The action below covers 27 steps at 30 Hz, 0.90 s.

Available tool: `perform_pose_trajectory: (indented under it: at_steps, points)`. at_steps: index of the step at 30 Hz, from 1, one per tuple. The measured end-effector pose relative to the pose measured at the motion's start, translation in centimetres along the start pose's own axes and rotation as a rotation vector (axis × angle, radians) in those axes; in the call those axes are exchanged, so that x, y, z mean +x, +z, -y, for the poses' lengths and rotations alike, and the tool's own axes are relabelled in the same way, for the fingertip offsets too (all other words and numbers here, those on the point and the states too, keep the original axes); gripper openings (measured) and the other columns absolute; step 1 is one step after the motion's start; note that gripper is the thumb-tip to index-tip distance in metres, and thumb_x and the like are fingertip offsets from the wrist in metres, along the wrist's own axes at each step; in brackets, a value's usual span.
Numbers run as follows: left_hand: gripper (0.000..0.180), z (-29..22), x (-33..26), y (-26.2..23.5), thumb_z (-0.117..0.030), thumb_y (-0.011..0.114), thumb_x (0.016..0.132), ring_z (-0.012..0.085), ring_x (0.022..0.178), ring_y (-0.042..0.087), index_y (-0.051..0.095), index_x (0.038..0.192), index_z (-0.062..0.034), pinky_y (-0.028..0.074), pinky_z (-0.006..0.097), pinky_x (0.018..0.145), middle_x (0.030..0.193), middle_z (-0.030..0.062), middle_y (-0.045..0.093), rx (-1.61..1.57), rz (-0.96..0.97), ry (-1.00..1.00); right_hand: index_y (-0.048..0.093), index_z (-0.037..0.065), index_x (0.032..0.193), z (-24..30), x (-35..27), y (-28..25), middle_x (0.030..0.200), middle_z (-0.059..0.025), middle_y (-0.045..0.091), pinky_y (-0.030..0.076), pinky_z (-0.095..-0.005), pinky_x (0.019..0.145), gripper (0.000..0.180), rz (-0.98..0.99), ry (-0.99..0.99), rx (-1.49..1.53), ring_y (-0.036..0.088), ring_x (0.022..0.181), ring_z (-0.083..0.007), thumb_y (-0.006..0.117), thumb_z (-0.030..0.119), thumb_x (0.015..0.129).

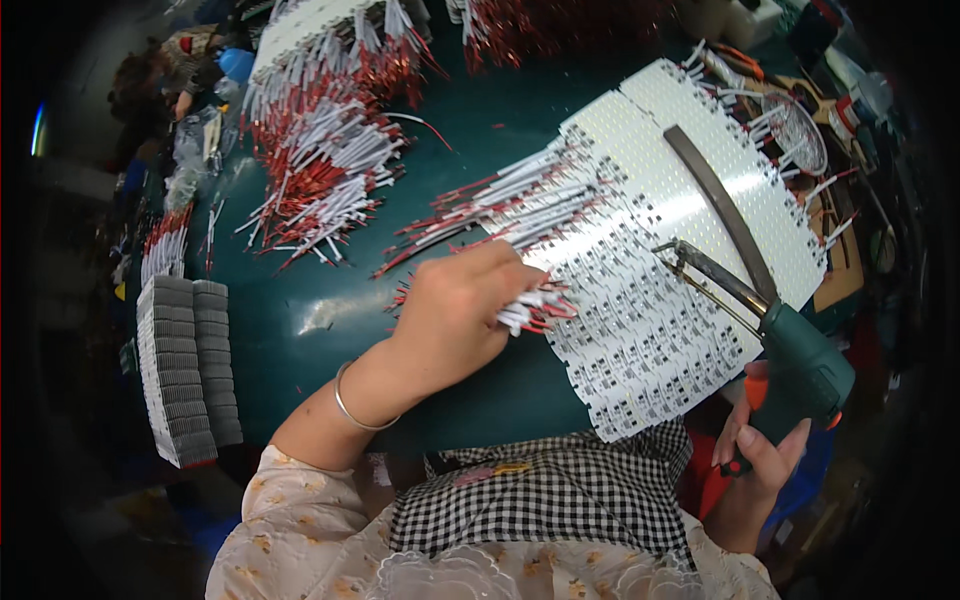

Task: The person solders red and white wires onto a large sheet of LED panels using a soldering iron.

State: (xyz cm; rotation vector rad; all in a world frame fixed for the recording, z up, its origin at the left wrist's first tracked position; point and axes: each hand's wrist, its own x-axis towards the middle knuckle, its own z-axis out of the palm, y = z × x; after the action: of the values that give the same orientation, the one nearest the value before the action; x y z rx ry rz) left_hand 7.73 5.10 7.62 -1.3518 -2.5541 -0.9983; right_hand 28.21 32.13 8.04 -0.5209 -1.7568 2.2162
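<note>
My left hand (455,310) is closed round a bunch of short red and white wires (530,308), whose ends stick out past the fingers over the edge of a white circuit board panel (650,375). In my right hand (762,445) is a green soldering gun (808,365). Its metal tip points left, over the panel's rows of small black parts; whether it touches them I cannot tell. Beyond my left hand, more red and white wires (510,200) lie across the panel's left side. A dark curved bar (720,205) rests on the panel.
Piles of red and white wires (325,165) cover the far left of the green table (460,120). Stacked grey-white pieces (185,370) stand at the left edge. Beyond the panel at right are a round mesh-like item (795,135) and assorted tools. Another person (150,85) is at upper left.
</note>
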Motion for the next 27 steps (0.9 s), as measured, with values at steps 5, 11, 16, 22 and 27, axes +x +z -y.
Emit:
perform_pose_trajectory:
  at_steps: [5, 11, 16, 22, 27]
  points:
    - [0.05, 0.5, -1.7, 3.5, 0.007, 0.065, 0.056, 0.024, 0.06, 0.059, 0.068, 0.104, -0.0088, 0.046, 0.035, 0.048, 0.072, 0.0066, 0.057, 0.148, 0.086, 0.052, 0.037, -0.016, 0.127, -0.9, -0.7, 0.0, 0.067, -0.0116, 0.052, 0.048, -0.0281, 0.038, 0.067, 0.018, 0.038, 0.01, 0.052, 0.043, -0.016, 0.07, 0.011, 0.075]
    - [0.049, 1.6, -2.7, 4.8, 0.005, 0.067, 0.059, 0.021, 0.058, 0.058, 0.069, 0.106, -0.0085, 0.045, 0.033, 0.047, 0.073, 0.0045, 0.057, 0.189, 0.002, 0.06, 0.036, -0.013, 0.134, -0.7, -1.1, 1.0, 0.123, -0.0277, 0.053, 0.051, -0.0263, 0.049, 0.072, 0.011, 0.258, 0.039, 0.056, 0.059, -0.0167, 0.067, -0.003, 0.07]
    - [0.05, 2.0, -2.6, 5.4, 0.006, 0.066, 0.059, 0.0209, 0.057, 0.057, 0.069, 0.106, -0.0087, 0.044, 0.033, 0.046, 0.072, 0.0054, 0.055, 0.157, -0.049, 0.075, 0.038, -0.014, 0.13, -1.1, -0.6, 3.3, 0.101, -0.021, 0.055, 0.05, -0.027, 0.046, 0.068, -0.025, 0.25, -0.012, 0.054, 0.055, -0.0159, 0.068, 0.002, 0.072]
    - [0.049, 2.5, -2.8, 5.6, 0.006, 0.065, 0.059, 0.0208, 0.055, 0.055, 0.068, 0.106, -0.0068, 0.043, 0.033, 0.044, 0.071, 0.0051, 0.053, 0.124, -0.074, 0.092, 0.041, -0.014, 0.124, -1.8, 0.0, 4.3, 0.073, -0.0135, 0.055, 0.047, -0.0267, 0.043, 0.065, -0.02, 0.245, -0.134, 0.051, 0.046, -0.0149, 0.072, 0.013, 0.072]
    - [0.049, 2.6, -2.5, 5.7, 0.006, 0.065, 0.059, 0.0205, 0.053, 0.054, 0.068, 0.106, -0.0061, 0.041, 0.033, 0.042, 0.07, 0.005, 0.052, 0.119, -0.085, 0.11, 0.044, -0.012, 0.12, -2.2, 0.1, 4.4, 0.07, -0.0122, 0.054, 0.047, -0.0264, 0.043, 0.059, 0.03, 0.244, -0.144, 0.052, 0.047, -0.0147, 0.071, 0.012, 0.074]
